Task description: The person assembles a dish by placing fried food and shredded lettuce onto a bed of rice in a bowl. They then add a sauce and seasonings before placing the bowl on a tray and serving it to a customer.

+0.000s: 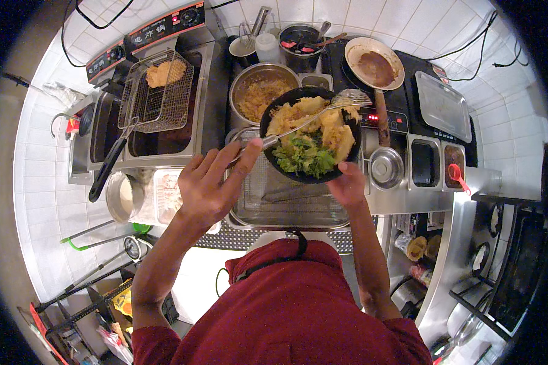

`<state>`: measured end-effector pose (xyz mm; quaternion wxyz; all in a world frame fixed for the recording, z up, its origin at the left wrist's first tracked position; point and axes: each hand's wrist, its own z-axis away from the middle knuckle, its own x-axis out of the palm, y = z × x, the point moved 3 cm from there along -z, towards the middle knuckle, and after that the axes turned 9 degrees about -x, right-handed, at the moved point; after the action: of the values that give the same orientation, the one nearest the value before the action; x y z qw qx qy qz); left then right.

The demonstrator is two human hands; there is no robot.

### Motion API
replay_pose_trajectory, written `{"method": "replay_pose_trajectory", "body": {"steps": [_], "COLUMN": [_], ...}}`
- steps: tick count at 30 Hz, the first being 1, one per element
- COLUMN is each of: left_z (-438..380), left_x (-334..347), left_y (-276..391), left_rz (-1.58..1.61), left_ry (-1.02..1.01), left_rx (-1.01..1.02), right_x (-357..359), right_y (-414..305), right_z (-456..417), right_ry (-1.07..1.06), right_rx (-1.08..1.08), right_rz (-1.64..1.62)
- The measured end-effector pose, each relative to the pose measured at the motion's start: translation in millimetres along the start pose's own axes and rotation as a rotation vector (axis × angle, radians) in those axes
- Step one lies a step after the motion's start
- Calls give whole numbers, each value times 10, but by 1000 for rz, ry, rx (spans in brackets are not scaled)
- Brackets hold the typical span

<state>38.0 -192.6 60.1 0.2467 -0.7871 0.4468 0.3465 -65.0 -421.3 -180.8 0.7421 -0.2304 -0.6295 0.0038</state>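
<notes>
My left hand [212, 180] grips the handle of a slotted metal spoon [297, 127]. Its perforated head [349, 98] lies over the far right rim of a black bowl [287, 175]. That bowl holds pieces of golden fried food [338, 139] and chopped green leaves [306, 157]. At the near right edge, my right hand [349, 185] holds the bowl, thumb at the rim and the other fingers mostly hidden beneath. Below the bowl is a metal tray with a wire rack [292, 214].
At left, a fryer basket [157, 105] with a breaded fried piece [165, 74] rests over a deep fryer. Beyond the bowl stands a steel bowl of crumbs [260, 93]. A pan with brown sauce [374, 64], a small steel bowl [385, 168] and a red spoon [456, 175] are at right.
</notes>
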Motion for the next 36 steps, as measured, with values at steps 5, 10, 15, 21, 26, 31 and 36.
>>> {"method": "replay_pose_trajectory", "body": {"steps": [5, 10, 15, 21, 26, 31, 36], "left_z": [-81, -128, -37, 551, 717, 36, 47], "left_x": [95, 118, 227, 966, 1597, 1195, 926], "left_y": [11, 15, -125, -556, -731, -102, 1013], "left_rz": [-70, -152, 50, 312, 219, -120, 1359], "left_ry": [7, -7, -143, -441, -587, -415, -1158], "left_rx": [43, 15, -486, -1053, -970, -176, -516], "right_x": [-660, -549, -418, -552, -148, -472, -325], "right_y": [34, -149, -246, -316, -502, -256, 108], "right_z": [-29, -81, -30, 80, 539, 1388, 2234], "right_ry": [32, -55, 78, 352, 154, 293, 506], "right_rx": [-150, -95, 55, 66, -101, -431, -521], "right_rz": [695, 1044, 600, 58, 66, 116, -109]}}
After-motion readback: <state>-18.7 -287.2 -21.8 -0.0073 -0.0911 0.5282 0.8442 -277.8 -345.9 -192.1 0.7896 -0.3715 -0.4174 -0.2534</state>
